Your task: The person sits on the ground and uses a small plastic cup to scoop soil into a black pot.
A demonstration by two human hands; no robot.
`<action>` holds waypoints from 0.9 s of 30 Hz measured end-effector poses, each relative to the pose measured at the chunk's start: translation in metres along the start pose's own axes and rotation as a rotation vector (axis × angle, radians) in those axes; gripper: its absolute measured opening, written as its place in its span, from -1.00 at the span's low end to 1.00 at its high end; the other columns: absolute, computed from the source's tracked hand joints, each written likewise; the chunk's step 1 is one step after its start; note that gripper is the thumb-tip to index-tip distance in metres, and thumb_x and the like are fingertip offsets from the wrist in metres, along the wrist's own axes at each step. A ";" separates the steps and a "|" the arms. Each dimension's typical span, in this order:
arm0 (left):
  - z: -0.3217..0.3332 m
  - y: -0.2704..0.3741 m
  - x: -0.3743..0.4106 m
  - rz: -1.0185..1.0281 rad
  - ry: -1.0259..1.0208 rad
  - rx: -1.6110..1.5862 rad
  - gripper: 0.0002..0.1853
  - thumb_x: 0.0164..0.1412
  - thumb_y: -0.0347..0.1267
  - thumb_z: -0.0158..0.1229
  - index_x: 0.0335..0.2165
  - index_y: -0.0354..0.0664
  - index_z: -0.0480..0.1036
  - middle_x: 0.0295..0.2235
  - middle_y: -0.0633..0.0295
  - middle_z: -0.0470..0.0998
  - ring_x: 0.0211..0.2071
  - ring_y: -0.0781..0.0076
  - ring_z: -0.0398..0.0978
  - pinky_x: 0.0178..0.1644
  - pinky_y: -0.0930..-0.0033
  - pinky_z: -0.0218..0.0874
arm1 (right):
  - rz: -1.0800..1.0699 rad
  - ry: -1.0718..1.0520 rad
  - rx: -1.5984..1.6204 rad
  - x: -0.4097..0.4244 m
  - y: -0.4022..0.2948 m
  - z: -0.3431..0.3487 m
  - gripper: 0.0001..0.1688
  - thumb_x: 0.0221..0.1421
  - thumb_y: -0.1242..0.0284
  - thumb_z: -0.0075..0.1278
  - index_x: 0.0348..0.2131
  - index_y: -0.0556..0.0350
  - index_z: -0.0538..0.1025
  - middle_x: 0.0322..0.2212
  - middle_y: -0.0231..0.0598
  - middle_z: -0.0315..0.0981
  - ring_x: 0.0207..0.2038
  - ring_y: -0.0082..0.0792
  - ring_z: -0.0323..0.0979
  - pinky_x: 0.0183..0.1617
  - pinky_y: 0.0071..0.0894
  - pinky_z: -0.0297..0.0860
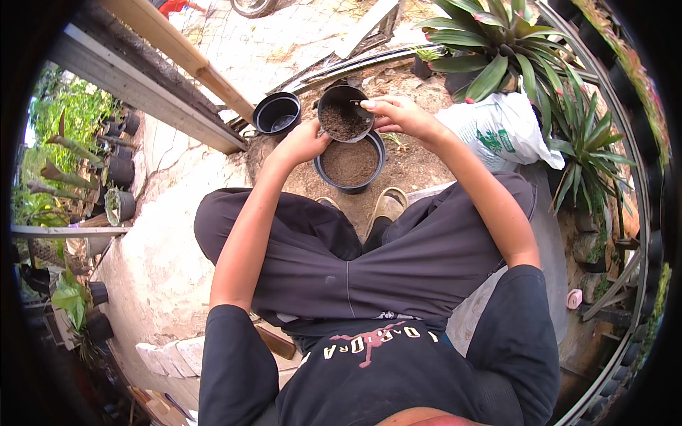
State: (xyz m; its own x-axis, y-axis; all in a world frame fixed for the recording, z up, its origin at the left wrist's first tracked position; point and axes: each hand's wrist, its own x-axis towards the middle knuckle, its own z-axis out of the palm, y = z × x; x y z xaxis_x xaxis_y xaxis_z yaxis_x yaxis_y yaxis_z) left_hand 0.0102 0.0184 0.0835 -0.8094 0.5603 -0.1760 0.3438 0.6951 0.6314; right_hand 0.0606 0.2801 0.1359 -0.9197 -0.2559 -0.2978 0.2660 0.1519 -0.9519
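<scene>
Both my hands hold a small black plastic pot, tilted so that its inside and the dark soil in it show. My left hand grips its left side. On the other side, the fingers of my right hand are at the rim, the thumb over the edge beside a small dark thing I cannot make out. Just below stands a larger black pot holding brown soil, its back part hidden by the small pot. Another black pot with little visible inside stands to the left of my left hand.
A white plastic bag with green print lies to the right, near large potted bromeliads. My sandalled feet are just behind the larger pot. A wooden post and metal beams run down at upper left. More potted plants line the left side.
</scene>
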 end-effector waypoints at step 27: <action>0.027 -0.036 0.012 -0.236 -0.149 0.480 -0.68 0.28 -0.27 0.10 -0.06 -0.19 0.50 -0.14 -0.09 0.61 -0.05 -0.06 0.55 -0.02 -0.07 0.40 | -0.105 0.135 -0.926 0.035 0.065 0.016 -0.01 -0.16 -0.05 0.32 0.09 0.23 0.40 -0.02 0.10 0.43 0.02 -0.07 0.47 0.10 -0.18 0.39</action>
State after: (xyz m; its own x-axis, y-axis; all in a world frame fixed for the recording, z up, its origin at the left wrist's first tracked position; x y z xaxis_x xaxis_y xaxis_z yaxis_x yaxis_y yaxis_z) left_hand 0.0006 0.0120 0.0385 -0.8268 0.3978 -0.3976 0.3677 0.9172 0.1531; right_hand 0.0503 0.2658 0.0623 -0.9671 -0.2074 -0.1475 -0.1024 0.8476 -0.5206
